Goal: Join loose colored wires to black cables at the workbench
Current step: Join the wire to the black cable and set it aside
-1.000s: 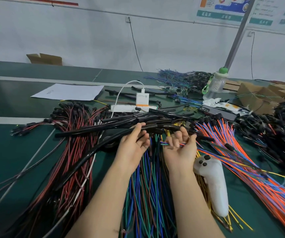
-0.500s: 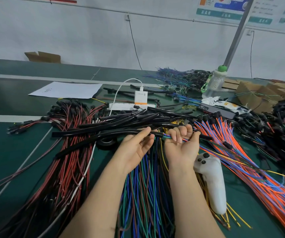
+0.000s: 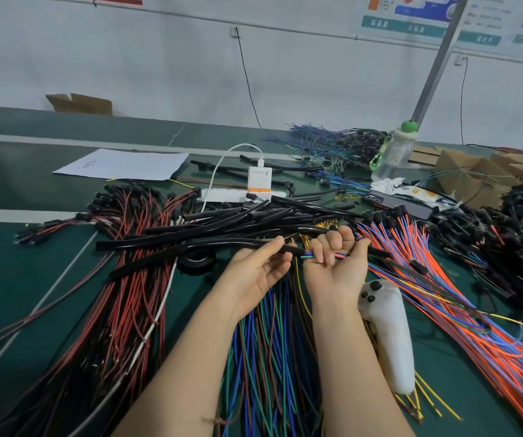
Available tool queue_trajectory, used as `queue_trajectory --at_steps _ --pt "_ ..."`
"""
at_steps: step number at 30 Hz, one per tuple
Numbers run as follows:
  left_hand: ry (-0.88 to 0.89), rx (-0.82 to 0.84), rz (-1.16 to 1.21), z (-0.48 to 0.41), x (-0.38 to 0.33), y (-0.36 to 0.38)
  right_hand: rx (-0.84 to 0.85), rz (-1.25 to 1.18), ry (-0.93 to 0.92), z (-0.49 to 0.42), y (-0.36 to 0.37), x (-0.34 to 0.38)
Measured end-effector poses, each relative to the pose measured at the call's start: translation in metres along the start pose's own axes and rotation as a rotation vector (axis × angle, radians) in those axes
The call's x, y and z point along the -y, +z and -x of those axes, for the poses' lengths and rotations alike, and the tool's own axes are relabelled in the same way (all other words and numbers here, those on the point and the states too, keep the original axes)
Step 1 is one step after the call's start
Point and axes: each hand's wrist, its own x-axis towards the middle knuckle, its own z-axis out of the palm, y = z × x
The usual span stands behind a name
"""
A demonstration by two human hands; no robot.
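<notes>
- Both hands are sitting closer together than a second ago: the left hand (image 3: 258,272) is edging rightward and carrying its cable end toward the right hand (image 3: 337,266).
- One black cable (image 3: 222,243) is being pinched near its end by the left thumb and fingers, just above the middle of the workbench (image 3: 17,279), its length trailing leftward.
- One small bundle of colored wires (image 3: 307,255) is being gripped by the right hand's curled fingers; blue and green strands are showing, but their number is too fine to count.
- Wire tips are meeting the cable's end; whether they are entering it I cannot tell.
- By my judgement this join is only starting, and most of the work is remaining: one heap of black cables (image 3: 254,216) and three loose piles are waiting, namely red wires (image 3: 127,279), blue-green wires (image 3: 269,342) and orange wires (image 3: 443,294).
- One tape roll (image 3: 197,261) and one white controller (image 3: 389,335) are lying nearby.
</notes>
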Motion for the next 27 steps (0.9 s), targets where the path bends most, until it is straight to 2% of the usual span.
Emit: queue_trajectory --at_steps 9,19,27 --pt "-0.032 0.000 -0.062 0.0017 -0.0003 0.0019 -0.027 -0.004 -0.030 0.0006 0.0012 0.0024" --pt "-0.096 0.013 -0.088 0.0042 -0.0044 0.0007 0.010 0.123 -0.028 0.0013 0.0037 0.0050" --pt "-0.138 0.047 -0.094 0.0064 -0.0059 0.0001 -0.013 0.135 -0.097 0.0037 0.0070 0.0047"
